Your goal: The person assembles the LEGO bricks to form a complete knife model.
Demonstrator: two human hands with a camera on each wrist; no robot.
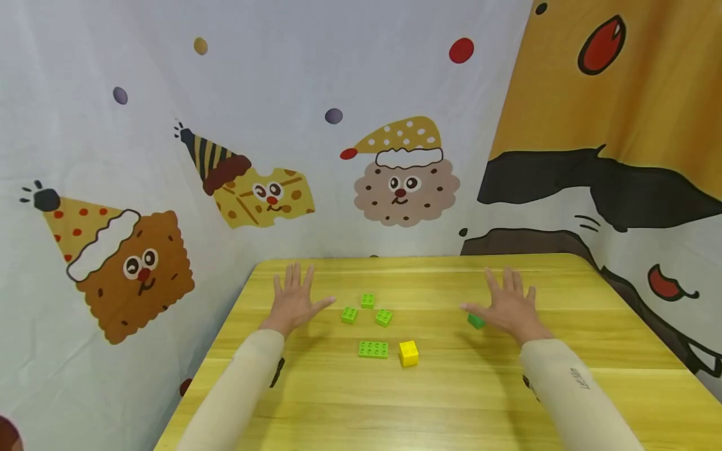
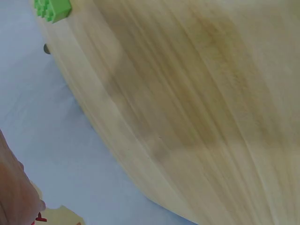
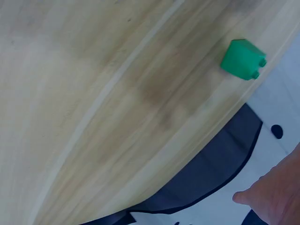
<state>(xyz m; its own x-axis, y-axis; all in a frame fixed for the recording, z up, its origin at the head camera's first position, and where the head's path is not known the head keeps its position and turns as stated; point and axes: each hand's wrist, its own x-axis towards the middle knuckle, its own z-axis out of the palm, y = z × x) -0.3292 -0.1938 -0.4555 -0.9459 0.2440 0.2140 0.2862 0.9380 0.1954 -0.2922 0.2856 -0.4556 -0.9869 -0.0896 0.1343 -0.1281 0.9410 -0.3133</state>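
Both hands reach forward above the table with fingers spread and nothing held. My left hand (image 1: 292,304) is at the left, thumb pointing toward three small light green blocks: a left one (image 1: 349,315), a back one (image 1: 368,301) and a right one (image 1: 383,317). My right hand (image 1: 510,308) overlaps a dark green block (image 1: 476,321) in the head view, hiding part of it. That block (image 3: 243,59) shows whole in the right wrist view, with studs on one side. Between the hands and closer to me lie a longer light green block (image 1: 373,349) and a yellow block (image 1: 408,354).
The wooden table (image 1: 350,407) has rounded far corners. Behind it and along its sides hangs a white curtain (image 1: 271,81) printed with cartoon food faces and coloured dots. A dark band (image 1: 275,373) shows under the left wrist.
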